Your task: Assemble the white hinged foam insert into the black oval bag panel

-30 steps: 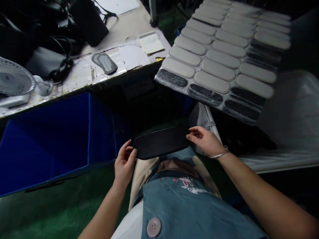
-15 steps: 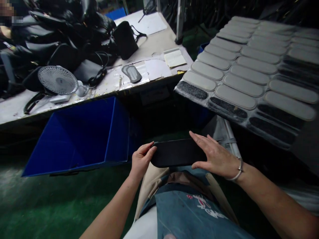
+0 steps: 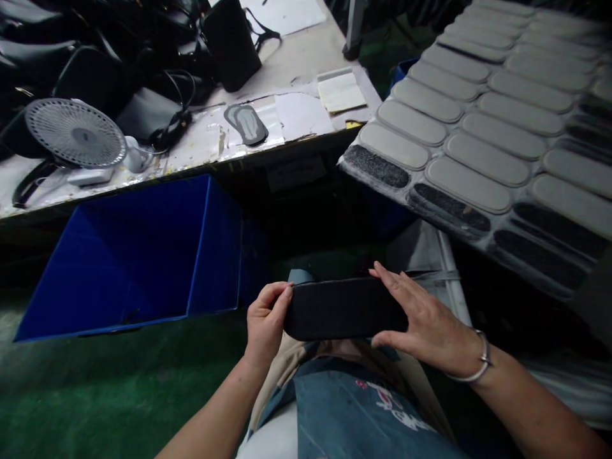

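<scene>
A long black panel with rounded ends [image 3: 342, 309] is held level over my lap, its broad face toward me. My left hand [image 3: 268, 317] pinches its left end between thumb and fingers. Around the right end, my right hand [image 3: 421, 312] grips with the thumb at the lower edge and the fingers along the upper edge. Light oval pieces [image 3: 468, 185] lie in rows on the board [image 3: 406, 196] at the right, with dark fuzzy oval patches among them.
An open blue bin [image 3: 215, 255] stands left of my hands. Beyond it, the workbench [image 3: 287, 73] bears a white fan [image 3: 76, 132], black bags [image 3: 229, 44], grey oval pieces [image 3: 248, 124] and a notepad [image 3: 341, 90]. A metal frame [image 3: 449, 274] stands right of my lap.
The view has shifted, so the bench and bin sit higher and further left. The black panel is slightly lower and shows more of its face. Both hands keep their hold on it.
</scene>
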A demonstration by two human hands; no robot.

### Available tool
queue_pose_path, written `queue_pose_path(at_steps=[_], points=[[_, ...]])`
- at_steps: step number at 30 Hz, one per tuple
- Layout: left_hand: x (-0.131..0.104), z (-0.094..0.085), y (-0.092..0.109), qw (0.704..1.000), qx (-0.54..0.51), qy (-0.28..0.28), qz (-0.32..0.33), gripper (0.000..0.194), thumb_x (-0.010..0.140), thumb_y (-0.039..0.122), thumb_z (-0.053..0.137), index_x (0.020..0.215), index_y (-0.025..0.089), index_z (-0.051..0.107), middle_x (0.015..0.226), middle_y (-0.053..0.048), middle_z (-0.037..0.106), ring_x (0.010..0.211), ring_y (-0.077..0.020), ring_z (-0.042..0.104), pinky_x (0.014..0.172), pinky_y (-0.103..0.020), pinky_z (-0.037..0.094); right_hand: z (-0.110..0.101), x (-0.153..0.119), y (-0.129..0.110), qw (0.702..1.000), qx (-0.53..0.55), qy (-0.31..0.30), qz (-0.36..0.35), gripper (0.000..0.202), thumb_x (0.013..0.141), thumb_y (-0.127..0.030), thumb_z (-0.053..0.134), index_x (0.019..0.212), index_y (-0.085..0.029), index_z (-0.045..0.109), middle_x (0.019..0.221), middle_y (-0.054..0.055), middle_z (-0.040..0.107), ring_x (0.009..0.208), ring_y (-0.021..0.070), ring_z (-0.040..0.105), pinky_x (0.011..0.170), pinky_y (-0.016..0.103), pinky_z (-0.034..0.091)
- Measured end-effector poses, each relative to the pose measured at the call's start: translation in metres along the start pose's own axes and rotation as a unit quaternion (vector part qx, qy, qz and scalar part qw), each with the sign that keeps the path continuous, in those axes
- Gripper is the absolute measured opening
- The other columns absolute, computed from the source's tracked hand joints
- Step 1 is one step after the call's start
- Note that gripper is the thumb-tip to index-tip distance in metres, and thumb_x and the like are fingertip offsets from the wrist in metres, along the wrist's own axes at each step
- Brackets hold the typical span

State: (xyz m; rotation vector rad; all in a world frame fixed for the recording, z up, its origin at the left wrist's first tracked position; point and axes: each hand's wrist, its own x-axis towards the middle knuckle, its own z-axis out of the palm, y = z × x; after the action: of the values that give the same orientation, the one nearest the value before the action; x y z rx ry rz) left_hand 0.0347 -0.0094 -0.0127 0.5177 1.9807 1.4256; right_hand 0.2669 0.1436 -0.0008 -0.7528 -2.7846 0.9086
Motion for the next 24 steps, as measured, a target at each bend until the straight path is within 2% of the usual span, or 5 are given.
queue_pose_path(at_steps=[7,11,15,19,24], points=[[-0.004,-0.001,-0.003,0.999,-0.032,-0.002,-0.038,0.024,0.080,0.040,0.065,0.091,0.019,0.068,0.094,-0.005,0.067,0.089,-0.0186,0.059,0.073,-0.025,0.045,0.006,-0.008,0.016,0.990,0.135,0.011,0.046,0.115,0.068,-0.057,0.070,0.150,-0.021,-0.003,0.151,0.015,0.029,0.137,0.0297,0.033,0.110,0.051,0.034],[-0.004,-0.001,-0.008,0.998,-0.047,0.011,-0.047,0.025,0.078,0.039,0.067,0.092,0.019,0.068,0.093,-0.004,0.067,0.083,-0.0181,0.060,0.067,-0.024,0.045,0.017,-0.010,0.021,0.949,0.274,0.041,0.150,0.062,0.091,-0.050,0.041,0.146,-0.022,0.028,0.137,0.010,0.052,0.125,0.0250,0.050,0.105,0.047,0.041],[-0.001,0.001,-0.009,0.997,-0.060,0.007,-0.052,0.021,0.078,0.037,0.068,0.090,0.020,0.068,0.090,-0.002,0.067,0.078,-0.0151,0.058,0.066,-0.023,0.043,0.021,-0.007,0.024,0.915,0.340,0.059,0.210,0.049,0.094,-0.045,0.038,0.135,-0.020,0.048,0.128,0.007,0.060,0.118,0.0231,0.056,0.103,0.042,0.044],[0.001,0.001,-0.005,0.995,-0.076,-0.011,-0.061,0.019,0.077,0.036,0.069,0.086,0.019,0.068,0.086,-0.001,0.066,0.075,-0.0128,0.056,0.066,-0.022,0.042,0.001,0.003,0.024,0.963,0.220,0.036,0.153,0.052,0.088,-0.049,0.050,0.130,-0.019,0.053,0.131,0.011,0.057,0.123,0.0252,0.051,0.108,0.045,0.038],[0.002,0.001,0.001,0.991,-0.111,-0.021,-0.071,0.021,0.074,0.036,0.071,0.084,0.018,0.068,0.079,0.000,0.063,0.071,-0.0117,0.054,0.062,-0.021,0.040,-0.023,0.024,-0.005,0.998,0.007,-0.047,-0.048,0.114,0.062,-0.054,0.076,0.149,-0.015,0.014,0.146,0.016,0.038,0.134,0.0308,0.036,0.111,0.051,0.031]])
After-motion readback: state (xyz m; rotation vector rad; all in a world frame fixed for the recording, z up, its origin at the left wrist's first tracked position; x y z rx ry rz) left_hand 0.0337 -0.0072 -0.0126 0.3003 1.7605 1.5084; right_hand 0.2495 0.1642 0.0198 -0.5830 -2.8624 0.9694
